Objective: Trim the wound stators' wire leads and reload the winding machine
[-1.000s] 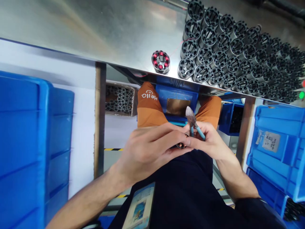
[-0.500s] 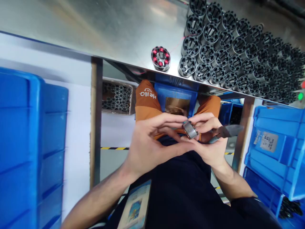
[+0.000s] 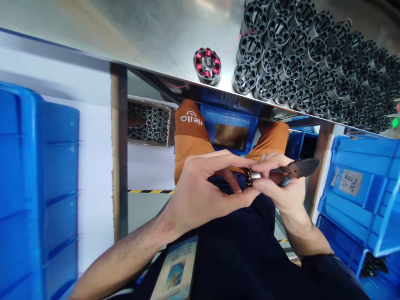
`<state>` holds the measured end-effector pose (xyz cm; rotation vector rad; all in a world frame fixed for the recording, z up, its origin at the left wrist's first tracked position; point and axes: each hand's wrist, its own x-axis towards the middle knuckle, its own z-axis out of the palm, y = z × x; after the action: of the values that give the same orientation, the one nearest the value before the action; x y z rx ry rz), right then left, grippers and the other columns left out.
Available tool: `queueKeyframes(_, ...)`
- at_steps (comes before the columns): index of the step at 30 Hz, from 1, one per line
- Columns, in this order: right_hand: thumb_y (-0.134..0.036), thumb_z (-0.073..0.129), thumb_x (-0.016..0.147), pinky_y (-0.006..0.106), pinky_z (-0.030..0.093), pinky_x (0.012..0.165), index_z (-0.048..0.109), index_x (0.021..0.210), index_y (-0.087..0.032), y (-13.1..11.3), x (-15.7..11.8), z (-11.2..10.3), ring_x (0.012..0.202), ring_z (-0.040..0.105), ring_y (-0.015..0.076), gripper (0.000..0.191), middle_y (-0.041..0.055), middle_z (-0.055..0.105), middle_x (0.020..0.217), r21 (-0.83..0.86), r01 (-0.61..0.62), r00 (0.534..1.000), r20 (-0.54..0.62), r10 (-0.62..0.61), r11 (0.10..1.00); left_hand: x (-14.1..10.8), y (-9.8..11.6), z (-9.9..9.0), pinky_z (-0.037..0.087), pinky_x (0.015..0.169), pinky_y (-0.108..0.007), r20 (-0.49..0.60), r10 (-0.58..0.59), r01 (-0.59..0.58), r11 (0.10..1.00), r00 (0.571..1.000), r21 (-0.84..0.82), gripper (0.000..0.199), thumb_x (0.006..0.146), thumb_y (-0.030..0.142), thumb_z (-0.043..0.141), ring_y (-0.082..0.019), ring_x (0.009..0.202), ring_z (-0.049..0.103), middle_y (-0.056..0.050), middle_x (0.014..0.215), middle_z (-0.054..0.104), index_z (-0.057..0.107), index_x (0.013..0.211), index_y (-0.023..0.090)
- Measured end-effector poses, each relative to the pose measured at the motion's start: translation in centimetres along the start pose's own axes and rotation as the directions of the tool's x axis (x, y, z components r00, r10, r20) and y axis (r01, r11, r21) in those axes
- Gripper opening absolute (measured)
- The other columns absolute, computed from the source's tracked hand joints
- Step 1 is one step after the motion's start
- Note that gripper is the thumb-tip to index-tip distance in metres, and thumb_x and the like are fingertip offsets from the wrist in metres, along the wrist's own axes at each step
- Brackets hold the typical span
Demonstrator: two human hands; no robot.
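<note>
A small metal ring-shaped part (image 3: 255, 176) with a dark slotted end and copper-coloured bits is held between both hands above the lap. The thumb and fingertips of my left hand (image 3: 208, 189) pinch it from the left. My right hand (image 3: 283, 183) grips its right side and also holds dark-bladed pliers (image 3: 302, 167), whose jaws point right. On the metal table's edge stands a stator with red windings (image 3: 207, 66), a thin red wire trailing from it. To its right, bare black-and-silver stators (image 3: 273, 60) stand in packed rows.
The metal table (image 3: 140, 33) spans the top. Blue bins stand at the left (image 3: 59, 179) and right (image 3: 353, 183). A box of metal cores (image 3: 170, 129) and a blue bin (image 3: 208, 116) sit below the table. A phone (image 3: 176, 271) lies near the lap.
The held part has turned, so its slotted end now faces left. My right fingers have closed further over its right side. The whole view has shifted slightly.
</note>
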<state>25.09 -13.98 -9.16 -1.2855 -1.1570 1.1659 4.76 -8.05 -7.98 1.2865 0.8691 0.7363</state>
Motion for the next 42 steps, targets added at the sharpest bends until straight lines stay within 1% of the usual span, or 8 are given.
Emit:
queueKeyframes(3,-0.030,0.092,0.100,0.035,0.058,0.073,0.091,0.106,-0.035,0.0,-0.1,0.0,0.075,0.069,0.0148,0.008,-0.0027,0.082,0.086,-0.009,-0.010,1.000,-0.017,0.009,1.000,-0.2,-0.4,0.2,0.067,0.062,-0.023,0.001,0.008,-0.008,1.000,1.000,-0.028,0.034,0.089,0.022,0.100,-0.013,0.071,0.079,-0.001,0.106,0.084,0.091,0.120,0.031)
queueKeyframes(8,-0.036,0.093,0.100,0.035,0.057,0.069,0.088,0.100,-0.033,0.3,-0.3,0.6,0.077,0.072,0.0167,0.006,-0.0018,0.081,0.087,0.058,-0.036,0.992,-0.118,0.042,0.998,-0.2,-1.2,0.4,0.074,0.090,-0.026,0.037,-0.015,0.024,0.968,0.999,-0.251,0.035,0.097,0.020,0.096,-0.018,0.105,0.082,-0.004,0.120,0.081,0.091,0.129,0.034)
queueKeyframes(14,-0.034,0.090,0.102,0.034,0.051,0.069,0.081,0.097,-0.031,0.8,-0.2,1.9,0.074,0.065,0.0136,0.011,-0.0049,0.076,0.084,0.126,0.065,0.983,-0.180,-0.042,0.990,-0.2,-1.7,1.5,0.072,0.094,-0.021,-0.048,-0.025,0.002,0.905,0.999,-0.426,0.028,0.096,0.021,0.100,-0.015,0.109,0.082,-0.002,0.118,0.083,0.094,0.119,0.036)
queueKeyframes(18,-0.046,0.087,0.104,0.036,0.054,0.068,0.080,0.092,-0.029,0.5,0.1,1.8,0.070,0.064,0.0149,0.022,-0.0034,0.071,0.079,0.010,0.072,0.987,-0.147,-0.070,0.997,-0.4,-1.8,1.9,0.072,0.100,-0.022,-0.066,-0.045,0.009,0.886,0.997,-0.463,0.022,0.103,0.020,0.093,-0.013,0.112,0.083,0.000,0.123,0.084,0.094,0.117,0.038)
queueKeyframes(23,-0.035,0.093,0.098,0.035,0.059,0.071,0.083,0.113,-0.030,-1.1,-0.4,0.8,0.074,0.068,0.0157,0.018,-0.0035,0.074,0.083,-0.232,0.057,0.991,-0.102,-0.082,0.971,-0.5,-2.5,1.8,0.072,0.096,-0.023,-0.254,0.040,-0.134,0.921,0.966,-0.366,0.022,0.103,0.018,0.093,-0.014,0.113,0.083,0.000,0.129,0.083,0.092,0.117,0.036)
queueKeyframes(28,-0.006,0.066,0.100,0.029,0.060,0.078,0.075,0.118,-0.026,-2.1,-1.3,0.3,0.083,0.072,0.0126,0.028,-0.0034,0.078,0.095,-0.497,0.071,0.996,0.086,-0.032,0.865,-0.5,-3.0,1.2,0.071,0.096,-0.026,-0.404,0.211,-0.288,0.947,0.890,-0.142,0.016,0.106,0.022,0.091,-0.015,0.114,0.082,-0.002,0.132,0.083,0.089,0.119,0.031)
queueKeyframes(35,-0.006,0.061,0.098,0.030,0.060,0.095,0.073,0.131,-0.021,-1.7,-0.8,1.0,0.102,0.071,0.0156,0.038,0.0019,0.079,0.112,-0.540,0.104,0.981,0.194,0.003,0.836,-0.6,-3.0,1.1,0.070,0.094,-0.031,-0.411,0.359,-0.356,0.930,0.838,0.085,0.009,0.106,0.025,0.091,-0.016,0.108,0.081,-0.003,0.126,0.085,0.086,0.114,0.028)
queueKeyframes(42,-0.007,0.060,0.096,0.030,0.061,0.088,0.074,0.122,-0.021,-2.1,-1.0,0.6,0.093,0.072,0.0165,0.032,0.0018,0.080,0.105,-0.567,0.143,0.980,0.198,-0.034,0.811,-0.8,-2.8,0.9,0.068,0.091,-0.030,-0.383,0.385,-0.360,0.923,0.840,0.139,0.008,0.104,0.023,0.090,-0.016,0.103,0.081,-0.005,0.125,0.084,0.085,0.110,0.025)
